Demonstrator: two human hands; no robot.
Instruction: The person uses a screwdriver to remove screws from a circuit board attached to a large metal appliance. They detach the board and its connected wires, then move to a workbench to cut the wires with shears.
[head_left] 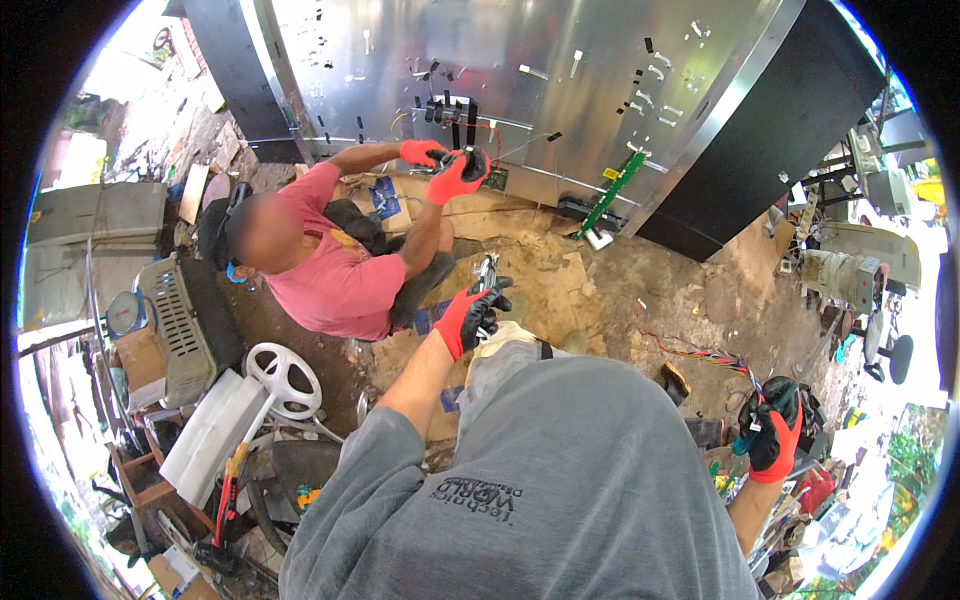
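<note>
My left hand (478,312), in a red and black glove, is closed around a silver plier-like hand tool (487,273) in front of my body. The tool's metal end points away from me; my fingers hide much of the rest. Far out to the right, my right hand (776,432), gloved alike, is closed on a bundle of coloured wires (732,358). The wires trail from it toward the ground at the upper left, and a small pale piece shows by the fingers. Across from my left hand, a crouching co-worker (330,250) in a pink shirt holds a small dark part in red gloves.
A large metal panel (560,95) with clips and wiring stands ahead, with a green circuit board (612,195) leaning at its lower right. Cardboard (540,300) lies on the dirt floor. A white wheel (284,383) and a plastic crate (185,325) are at left; clutter fills the right.
</note>
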